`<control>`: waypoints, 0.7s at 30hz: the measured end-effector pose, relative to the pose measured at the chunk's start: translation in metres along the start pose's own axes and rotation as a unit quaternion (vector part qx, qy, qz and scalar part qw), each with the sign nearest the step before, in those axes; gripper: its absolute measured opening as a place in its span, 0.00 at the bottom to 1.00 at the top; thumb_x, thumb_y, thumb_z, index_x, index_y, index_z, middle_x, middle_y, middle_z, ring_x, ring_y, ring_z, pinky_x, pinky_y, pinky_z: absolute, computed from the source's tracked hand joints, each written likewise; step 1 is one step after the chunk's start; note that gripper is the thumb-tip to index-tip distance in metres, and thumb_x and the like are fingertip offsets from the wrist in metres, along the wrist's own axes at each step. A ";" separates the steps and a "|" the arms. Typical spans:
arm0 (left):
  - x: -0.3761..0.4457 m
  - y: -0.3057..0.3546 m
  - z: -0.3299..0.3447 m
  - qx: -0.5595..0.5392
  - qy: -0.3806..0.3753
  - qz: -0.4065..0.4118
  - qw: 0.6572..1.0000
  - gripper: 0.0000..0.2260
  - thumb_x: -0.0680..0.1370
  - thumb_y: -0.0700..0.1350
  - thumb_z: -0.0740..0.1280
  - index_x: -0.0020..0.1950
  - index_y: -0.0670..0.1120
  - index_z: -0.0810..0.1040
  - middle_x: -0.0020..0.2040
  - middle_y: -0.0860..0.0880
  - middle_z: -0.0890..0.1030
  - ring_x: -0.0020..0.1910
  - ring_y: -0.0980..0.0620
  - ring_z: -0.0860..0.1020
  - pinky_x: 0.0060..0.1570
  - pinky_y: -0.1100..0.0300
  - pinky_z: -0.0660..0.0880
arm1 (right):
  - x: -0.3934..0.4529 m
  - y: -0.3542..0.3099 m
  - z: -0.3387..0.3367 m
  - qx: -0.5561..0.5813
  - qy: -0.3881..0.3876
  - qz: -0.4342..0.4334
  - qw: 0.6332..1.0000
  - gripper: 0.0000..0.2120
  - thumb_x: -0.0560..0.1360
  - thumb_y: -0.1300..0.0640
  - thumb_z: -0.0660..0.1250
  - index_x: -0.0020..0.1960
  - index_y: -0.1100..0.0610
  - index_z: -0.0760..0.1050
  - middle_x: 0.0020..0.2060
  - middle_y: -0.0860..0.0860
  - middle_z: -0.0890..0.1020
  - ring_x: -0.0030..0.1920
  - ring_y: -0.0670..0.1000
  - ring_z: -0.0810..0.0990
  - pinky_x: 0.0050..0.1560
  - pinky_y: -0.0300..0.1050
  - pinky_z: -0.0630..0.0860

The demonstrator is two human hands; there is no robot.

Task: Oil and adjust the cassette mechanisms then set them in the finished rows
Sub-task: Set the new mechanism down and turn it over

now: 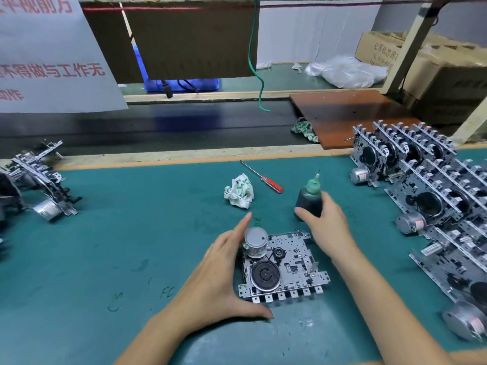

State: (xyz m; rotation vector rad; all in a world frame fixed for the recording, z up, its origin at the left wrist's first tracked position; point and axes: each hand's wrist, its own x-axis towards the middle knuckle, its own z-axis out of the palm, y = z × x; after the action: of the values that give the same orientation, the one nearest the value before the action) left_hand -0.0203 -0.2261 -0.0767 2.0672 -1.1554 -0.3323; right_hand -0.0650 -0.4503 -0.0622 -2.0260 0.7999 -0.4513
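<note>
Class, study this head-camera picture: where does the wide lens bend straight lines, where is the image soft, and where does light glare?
Head view: the workbench's wooden edge bows upward; the unfinished mechanisms at far left smear into blur, while the cassette mechanism between the hands is sharp; its motor cap shines pale, and the plastic bag nearly washes out. Shadows under the left hand are faint.

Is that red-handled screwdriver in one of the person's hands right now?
No, the screwdriver lies on the green mat, while the right hand grips the oil bottle.
</note>
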 end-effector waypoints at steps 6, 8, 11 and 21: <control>0.001 0.000 0.002 0.014 -0.012 0.007 1.000 0.57 0.57 0.71 0.74 0.71 0.71 0.36 0.64 0.78 0.52 0.66 0.75 0.56 0.60 0.82 0.53 | -0.015 -0.004 -0.008 0.169 0.055 -0.059 0.982 0.09 0.79 0.54 0.62 0.59 0.50 0.71 0.44 0.42 0.79 0.44 0.46 0.78 0.41 0.35 0.72; 0.001 0.001 0.002 0.019 -0.011 0.009 1.000 0.56 0.57 0.72 0.73 0.71 0.72 0.36 0.63 0.78 0.52 0.65 0.75 0.56 0.60 0.81 0.53 | -0.029 -0.012 -0.017 0.233 0.081 -0.077 0.966 0.10 0.79 0.52 0.62 0.59 0.45 0.73 0.38 0.44 0.79 0.34 0.43 0.76 0.33 0.35 0.73; 0.000 0.002 0.001 0.026 -0.006 0.015 1.000 0.55 0.57 0.73 0.71 0.70 0.72 0.35 0.64 0.77 0.52 0.65 0.74 0.56 0.61 0.80 0.53 | -0.062 -0.023 -0.022 0.305 0.088 -0.121 0.941 0.12 0.72 0.53 0.70 0.52 0.41 0.75 0.33 0.47 0.81 0.30 0.44 0.75 0.31 0.35 0.72; 0.000 0.006 -0.002 0.024 -0.001 0.032 0.999 0.52 0.60 0.69 0.73 0.71 0.73 0.38 0.63 0.78 0.53 0.67 0.71 0.57 0.63 0.77 0.53 | -0.113 -0.029 0.014 0.497 0.116 -0.127 0.850 0.06 0.62 0.51 0.68 0.39 0.48 0.79 0.35 0.45 0.78 0.27 0.50 0.76 0.22 0.37 0.71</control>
State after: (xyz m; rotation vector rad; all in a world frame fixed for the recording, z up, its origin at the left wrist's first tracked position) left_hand -0.0229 -0.2273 -0.0711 2.0658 -1.2393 -0.2783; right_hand -0.1288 -0.3523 -0.0470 -1.0907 0.2906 -1.0302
